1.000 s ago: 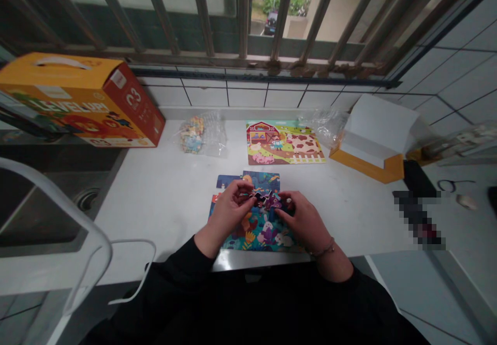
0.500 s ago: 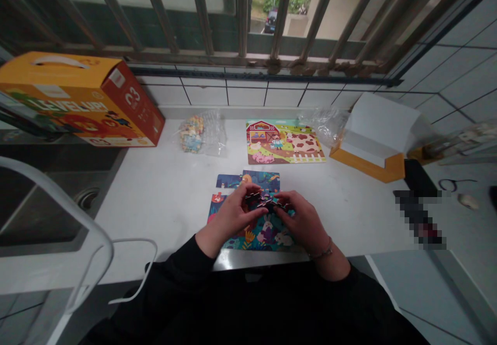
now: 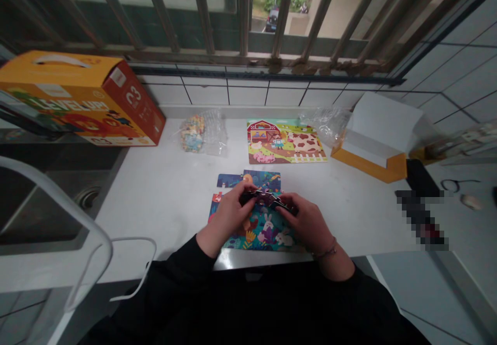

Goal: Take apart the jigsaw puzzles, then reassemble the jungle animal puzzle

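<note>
Over a dark blue forest puzzle [image 3: 267, 234] on the white counter, both hands grip dark puzzle pieces [image 3: 266, 197] held up in a tilted row. My left hand [image 3: 233, 208] is closed on the left end of the pieces. At their right end, my right hand [image 3: 306, 215] pinches with thumb and fingers. The pieces seem to touch at the middle, but their joints are too small to make out. Part of the puzzle is hidden under the hands. A blue piece [image 3: 228, 180] lies at the puzzle's upper left.
A farm picture [image 3: 287, 142] lies behind the puzzle. To its left is a bag of pieces [image 3: 193, 134]; to its right, clear plastic [image 3: 328, 122] and an open box [image 3: 367, 161]. An orange carton [image 3: 81, 102] stands at left, near a sink [image 3: 50, 200] and a white cable [image 3: 97, 226].
The pieces between my hands are now closer together and form one longer row. My right hand has shifted slightly right; my left fingers have moved a little up.
</note>
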A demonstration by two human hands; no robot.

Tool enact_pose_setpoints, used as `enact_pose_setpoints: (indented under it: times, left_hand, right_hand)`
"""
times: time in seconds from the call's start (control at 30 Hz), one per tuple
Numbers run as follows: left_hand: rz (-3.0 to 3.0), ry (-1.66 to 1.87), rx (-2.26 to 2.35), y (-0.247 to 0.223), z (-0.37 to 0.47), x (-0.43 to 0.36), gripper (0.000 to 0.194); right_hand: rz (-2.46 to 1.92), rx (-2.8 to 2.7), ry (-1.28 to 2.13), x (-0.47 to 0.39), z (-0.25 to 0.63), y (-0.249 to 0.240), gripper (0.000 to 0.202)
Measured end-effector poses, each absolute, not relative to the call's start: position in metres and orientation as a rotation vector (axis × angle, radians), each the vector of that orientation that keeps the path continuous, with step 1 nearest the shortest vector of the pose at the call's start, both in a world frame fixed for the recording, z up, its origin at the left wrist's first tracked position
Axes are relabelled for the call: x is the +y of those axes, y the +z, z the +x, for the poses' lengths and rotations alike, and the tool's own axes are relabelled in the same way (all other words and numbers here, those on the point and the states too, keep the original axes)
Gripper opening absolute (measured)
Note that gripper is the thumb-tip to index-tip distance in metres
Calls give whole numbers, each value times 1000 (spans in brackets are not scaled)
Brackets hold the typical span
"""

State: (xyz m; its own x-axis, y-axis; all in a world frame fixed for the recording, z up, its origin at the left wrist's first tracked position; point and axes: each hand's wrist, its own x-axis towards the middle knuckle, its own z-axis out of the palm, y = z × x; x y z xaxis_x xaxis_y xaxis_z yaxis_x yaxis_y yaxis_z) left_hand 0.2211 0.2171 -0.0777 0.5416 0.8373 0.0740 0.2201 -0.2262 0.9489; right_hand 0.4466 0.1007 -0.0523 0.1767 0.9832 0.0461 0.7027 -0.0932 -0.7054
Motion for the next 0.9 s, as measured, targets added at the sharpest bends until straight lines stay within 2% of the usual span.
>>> enact_pose_setpoints:
  times: [0.1,0.4,0.53,0.73,0.8,0.9]
  left_hand:
    - [1642,765,859,-78,221,218,25]
    - [1447,682,802,-75,224,215,41]
    - [1482,720,804,-79,223,217,39]
    - [1533,743,784,-75,223,217,31]
    - [1595,694,696,-72,223,215,30]
    - [1782,625,574,-68,221,212,41]
  right_hand:
    - [-1883,-1546,606,100,448,-52,14]
    - [-1777,-1391,558,96,441,-44,20]
    - [-1789,-1277,519,95,438,-44,22]
    - [-1612,-1282,840,96,439,-50,24]
    - [-1646,-1386,811,98,438,-53,22]
    - [-1746,-1475,662,100,436,-60,36]
